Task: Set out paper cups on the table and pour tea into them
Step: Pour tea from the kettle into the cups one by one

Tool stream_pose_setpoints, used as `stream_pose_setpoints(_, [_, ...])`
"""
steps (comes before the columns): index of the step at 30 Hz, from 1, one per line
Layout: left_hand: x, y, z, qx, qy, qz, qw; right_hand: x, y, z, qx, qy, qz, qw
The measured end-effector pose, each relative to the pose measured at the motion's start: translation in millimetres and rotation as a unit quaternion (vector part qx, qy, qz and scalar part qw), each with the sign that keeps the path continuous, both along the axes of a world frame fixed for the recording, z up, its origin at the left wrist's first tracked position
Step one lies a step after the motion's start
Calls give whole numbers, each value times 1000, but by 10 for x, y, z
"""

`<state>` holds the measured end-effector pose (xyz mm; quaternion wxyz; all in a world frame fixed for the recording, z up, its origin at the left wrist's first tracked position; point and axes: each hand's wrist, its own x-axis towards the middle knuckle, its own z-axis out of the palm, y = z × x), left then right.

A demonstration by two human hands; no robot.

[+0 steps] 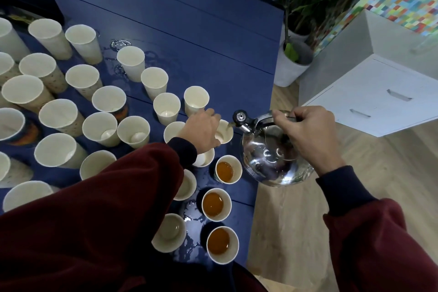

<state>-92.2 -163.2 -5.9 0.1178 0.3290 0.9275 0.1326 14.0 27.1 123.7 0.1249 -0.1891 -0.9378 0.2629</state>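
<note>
**Entry: pour under way at the table edge**

- Blue table (201,38) is filling the area left of the kettle. The kettle's body is hanging just beyond the table's edge, above wooden floor.
- White drawer cabinet (379,92) is standing beyond the kettle to the right; potted plant (290,66) is sitting beyond the kettle, beside the table.
- Steel kettle (267,159) is being held off the table with its spout pointing left.
- Empty paper cups (81,79) are standing upright in loose rows, spreading well left of the kettle.
- Right hand (305,135) is gripping the kettle's top handle, fingers curled fully round it.
- Left hand (202,129) is grasping one cup (225,131) just left of the kettle, fingers wrapped round its wall; the spout tip is meeting this cup's rim.
- Three cups of tea (216,204) are lining up nearer the person than the kettle, along the table edge.
- Spilled liquid (192,213) is glistening beside those three.
</note>
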Motion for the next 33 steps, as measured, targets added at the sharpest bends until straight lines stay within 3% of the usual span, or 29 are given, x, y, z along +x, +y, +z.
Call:
stream_pose_setpoints(22, [-18, -22, -40, 37, -4, 13, 999, -65, 69, -19, 22, 0, -16, 1000])
stream_pose_setpoints(29, [-17, -37, 59, 70, -7, 30, 997, -83, 86, 7, -56, 50, -37, 996])
stream_pose_setpoints(33, [-182, -103, 241, 100, 47, 76, 991, -183, 81, 106, -81, 91, -36, 992])
